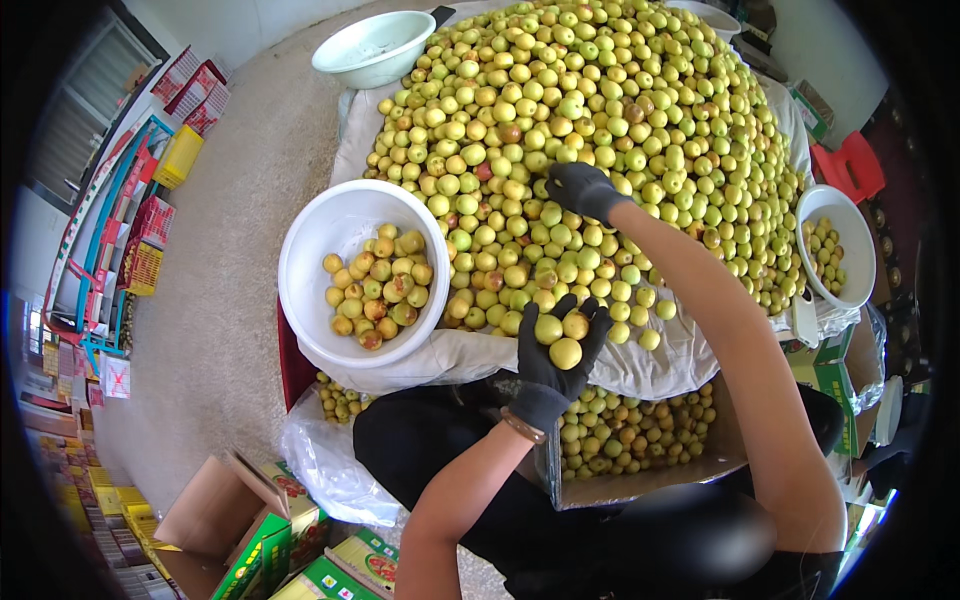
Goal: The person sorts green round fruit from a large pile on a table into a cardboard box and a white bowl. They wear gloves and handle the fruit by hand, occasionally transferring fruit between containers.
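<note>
While the person in black reaches out over a broad heap of yellow-green jujubes (600,110), the gloved right hand (583,190) is set down at the middle of that heap, its fingers curled downward; the tips are hidden from me, so I cannot tell whether they grip anything. The gloved left hand (548,376) is at the near edge of the heap, palm up, the fingers bent into a cup around three jujubes (566,353), which lie snugly against one another. A brown bracelet (524,427) circles that wrist, on the near side of the heap. Pale cloth (665,369) spreads beneath the heap and shows along its near edge. Just left of the heap's near part I see a large white basin (297,285), partly filled with russet-blotched jujubes (385,292); by the heap's far left corner is a pale green basin (363,50). Beside the heap's right edge stands another white basin (858,235) with more fruit in it, and a red plastic stool (852,165) shows farther back on that same side. On the near side of the heap, lower down, an open cardboard box (650,488) holds many jujubes. Nearer and left of the heap are a clear plastic bag (335,465) and an open green-sided carton (250,560).
</note>
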### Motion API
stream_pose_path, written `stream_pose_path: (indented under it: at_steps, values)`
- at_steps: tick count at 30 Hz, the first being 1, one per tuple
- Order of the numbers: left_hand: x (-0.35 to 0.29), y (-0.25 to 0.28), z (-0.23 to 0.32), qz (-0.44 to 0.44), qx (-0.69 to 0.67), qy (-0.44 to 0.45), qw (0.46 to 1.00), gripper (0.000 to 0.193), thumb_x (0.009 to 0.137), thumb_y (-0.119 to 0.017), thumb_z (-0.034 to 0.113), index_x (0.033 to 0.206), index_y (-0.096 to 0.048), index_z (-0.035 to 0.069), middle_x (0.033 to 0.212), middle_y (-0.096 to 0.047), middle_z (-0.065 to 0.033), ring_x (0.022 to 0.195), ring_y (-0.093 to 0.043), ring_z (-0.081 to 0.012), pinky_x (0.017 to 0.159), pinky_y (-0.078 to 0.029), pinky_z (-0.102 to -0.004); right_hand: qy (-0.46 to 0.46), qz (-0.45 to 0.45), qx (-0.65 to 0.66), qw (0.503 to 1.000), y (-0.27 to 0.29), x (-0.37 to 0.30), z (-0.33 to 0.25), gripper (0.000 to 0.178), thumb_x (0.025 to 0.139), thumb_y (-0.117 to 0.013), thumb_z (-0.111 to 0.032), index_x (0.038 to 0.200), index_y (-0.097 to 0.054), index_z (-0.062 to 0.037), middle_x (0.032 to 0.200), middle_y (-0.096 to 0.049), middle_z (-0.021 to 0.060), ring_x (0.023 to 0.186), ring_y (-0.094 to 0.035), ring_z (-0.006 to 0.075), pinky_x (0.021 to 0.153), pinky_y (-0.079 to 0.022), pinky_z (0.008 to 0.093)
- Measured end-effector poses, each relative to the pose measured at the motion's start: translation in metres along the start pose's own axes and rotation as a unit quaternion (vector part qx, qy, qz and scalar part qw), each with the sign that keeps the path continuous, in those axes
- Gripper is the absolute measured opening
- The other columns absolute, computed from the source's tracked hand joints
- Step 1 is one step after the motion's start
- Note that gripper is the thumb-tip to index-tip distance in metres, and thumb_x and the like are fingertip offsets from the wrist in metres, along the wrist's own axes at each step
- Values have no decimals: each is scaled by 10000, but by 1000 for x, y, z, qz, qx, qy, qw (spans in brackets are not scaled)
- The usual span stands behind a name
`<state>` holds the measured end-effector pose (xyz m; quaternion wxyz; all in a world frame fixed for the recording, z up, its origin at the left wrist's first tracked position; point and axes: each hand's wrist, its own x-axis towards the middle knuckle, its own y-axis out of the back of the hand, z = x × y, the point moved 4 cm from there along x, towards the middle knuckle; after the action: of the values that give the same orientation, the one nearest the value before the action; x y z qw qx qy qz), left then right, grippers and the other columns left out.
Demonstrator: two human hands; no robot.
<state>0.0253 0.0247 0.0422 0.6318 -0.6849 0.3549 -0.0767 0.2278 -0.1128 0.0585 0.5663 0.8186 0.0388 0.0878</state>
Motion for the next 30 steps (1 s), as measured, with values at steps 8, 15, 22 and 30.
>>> stream_pose_path:
  at_steps: [8,15,22,30]
  values:
    - [-7,4,-21,-29,-13,51,998,397,907,-485,287,1179,-484,-1,1192,-501,-168,1140,-485,-318,984,-429,-436,-45,57,55,996,9,-4,-13,298,829,-506,-158,1121,-515,-95,1084,-587,169,976,-584,335,822,-465,428]
    - [-1,-2,6,-54,12,-19,998,524,883,-459,453,1242,-448,70,1245,-476,-150,1216,-404,-353,1038,-292,-565,28,92,315,944,-8,-48,-51,179,841,-530,-111,988,-603,-40,964,-608,144,897,-595,299,798,-470,387]
    - [3,0,19,-82,-20,-19,996,525,856,-458,486,1245,-458,132,1211,-483,-117,1131,-453,-329,1007,-300,-605,205,139,125,961,17,-117,-63,270,811,-562,-50,1081,-550,-55,948,-571,169,825,-572,331,715,-484,402]
    - [4,3,9,-57,-2,-4,998,370,869,-524,279,1214,-494,148,1167,-521,-106,1032,-529,-282,990,-372,-529,-75,-139,-107,982,-29,-5,-28,433,804,-547,-335,1157,-531,-85,879,-645,140,855,-622,311,745,-489,425]
